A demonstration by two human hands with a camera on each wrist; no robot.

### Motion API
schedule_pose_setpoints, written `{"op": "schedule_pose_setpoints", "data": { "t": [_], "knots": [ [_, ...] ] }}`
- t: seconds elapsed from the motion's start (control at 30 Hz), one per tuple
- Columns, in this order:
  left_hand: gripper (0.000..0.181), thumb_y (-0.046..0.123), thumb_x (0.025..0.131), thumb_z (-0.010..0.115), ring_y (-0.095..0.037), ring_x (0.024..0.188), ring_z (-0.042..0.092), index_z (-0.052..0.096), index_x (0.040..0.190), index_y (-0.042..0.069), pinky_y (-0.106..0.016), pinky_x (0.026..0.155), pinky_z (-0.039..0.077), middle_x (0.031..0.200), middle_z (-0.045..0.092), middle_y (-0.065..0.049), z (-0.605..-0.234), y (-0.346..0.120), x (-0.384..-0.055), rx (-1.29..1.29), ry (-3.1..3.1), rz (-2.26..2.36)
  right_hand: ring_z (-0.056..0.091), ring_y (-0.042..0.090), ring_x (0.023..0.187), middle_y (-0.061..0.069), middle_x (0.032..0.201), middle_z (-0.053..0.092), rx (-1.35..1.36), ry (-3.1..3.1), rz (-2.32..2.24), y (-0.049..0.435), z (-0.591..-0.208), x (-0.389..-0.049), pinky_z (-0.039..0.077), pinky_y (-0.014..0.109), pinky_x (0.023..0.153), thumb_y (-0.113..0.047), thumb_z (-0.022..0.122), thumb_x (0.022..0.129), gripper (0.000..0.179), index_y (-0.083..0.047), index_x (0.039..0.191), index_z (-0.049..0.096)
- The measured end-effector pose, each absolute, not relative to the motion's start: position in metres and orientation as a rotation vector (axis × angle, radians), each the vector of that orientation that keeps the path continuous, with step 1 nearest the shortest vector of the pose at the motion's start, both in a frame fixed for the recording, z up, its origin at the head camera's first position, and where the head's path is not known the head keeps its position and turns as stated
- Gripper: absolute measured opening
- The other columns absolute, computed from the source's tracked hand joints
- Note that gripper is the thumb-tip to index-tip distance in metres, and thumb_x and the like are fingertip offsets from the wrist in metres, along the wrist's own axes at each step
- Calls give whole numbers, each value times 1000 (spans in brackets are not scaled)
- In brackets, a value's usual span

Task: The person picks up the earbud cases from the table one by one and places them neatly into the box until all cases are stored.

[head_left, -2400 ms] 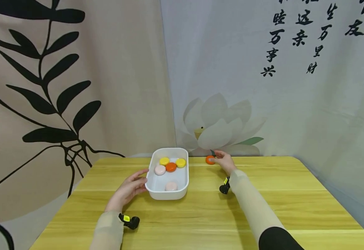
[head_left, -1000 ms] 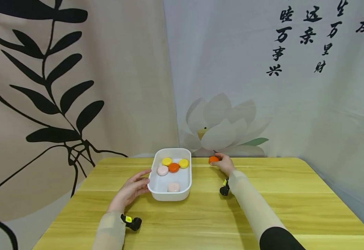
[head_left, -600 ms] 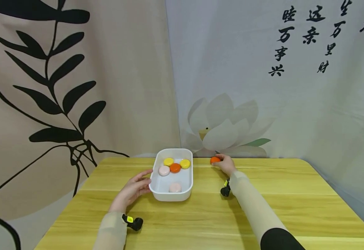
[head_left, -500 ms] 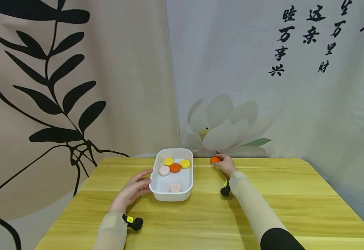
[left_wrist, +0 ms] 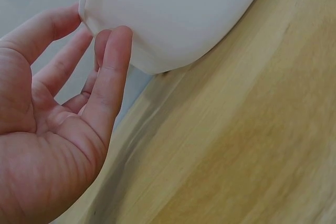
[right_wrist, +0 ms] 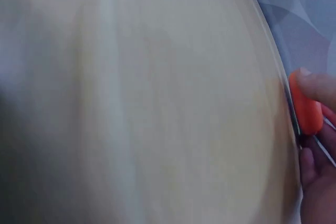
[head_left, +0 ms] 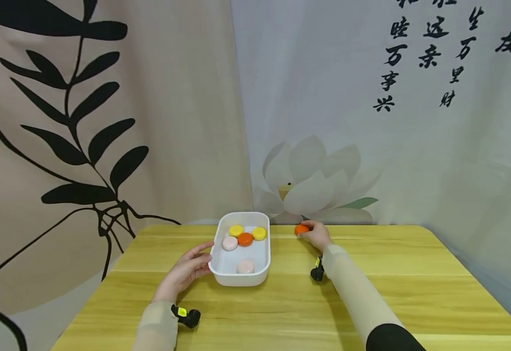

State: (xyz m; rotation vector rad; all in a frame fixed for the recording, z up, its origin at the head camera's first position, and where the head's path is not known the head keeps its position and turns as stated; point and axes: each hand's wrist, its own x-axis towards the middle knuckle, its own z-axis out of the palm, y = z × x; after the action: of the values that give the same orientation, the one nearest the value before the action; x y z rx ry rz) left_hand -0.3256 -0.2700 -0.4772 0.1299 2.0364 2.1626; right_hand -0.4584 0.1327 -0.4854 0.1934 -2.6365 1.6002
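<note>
In the head view my left hand (head_left: pixel 186 270) touches the left side of a white rectangular tray (head_left: pixel 239 280). The left wrist view has my thumb (left_wrist: pixel 116 56) against the tray's outer wall and another fingertip at its rim. Inside the tray lie an orange disc (head_left: pixel 245 239), two yellow discs, one of them the right yellow disc (head_left: pixel 259 233), and two pale pink discs, with one pink disc (head_left: pixel 245 266) near the front. At the table's far edge my right hand (head_left: pixel 317 236) pinches another orange disc (head_left: pixel 301 229), standing roughly on edge between thumb and fingers in the right wrist view.
The wooden table (head_left: pixel 255 317) ends just behind the tray and the right hand. A hanging cloth (head_left: pixel 185 122) with printed leaves, a lotus and characters rises behind it. Each wrist wears a small black camera, such as the left camera (head_left: pixel 189 318).
The right thumb and fingers have shifted slightly around the orange disc, which is turned a little. Tray and left hand hold their places while the head view drifts slightly.
</note>
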Motion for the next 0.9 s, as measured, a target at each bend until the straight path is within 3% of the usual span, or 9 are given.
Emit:
{"op": "schedule_pose_setpoints", "data": {
  "t": [0.4, 0.9],
  "knots": [
    [56, 7, 97, 57, -24, 89, 63, 36, 148, 2, -36, 83, 55, 119, 54, -24, -475, -270, -324, 114, 2037, 2167, 52, 36, 115, 22, 131, 55, 164, -2627, 1656, 148, -476, -454, 44, 47, 98, -6, 74, 84, 49, 2, 129, 58],
    [55, 6, 98, 54, -24, 93, 63, 34, 149, 3, -35, 84, 54, 130, 48, -30, -475, -267, -324, 91, 2050, 2153, 55, 33, 111, 18, 131, 54, 183, -2566, 1846, 163, -457, -449, 51, 42, 90, -5, 72, 84, 54, -2, 135, 54]
  ]
}}
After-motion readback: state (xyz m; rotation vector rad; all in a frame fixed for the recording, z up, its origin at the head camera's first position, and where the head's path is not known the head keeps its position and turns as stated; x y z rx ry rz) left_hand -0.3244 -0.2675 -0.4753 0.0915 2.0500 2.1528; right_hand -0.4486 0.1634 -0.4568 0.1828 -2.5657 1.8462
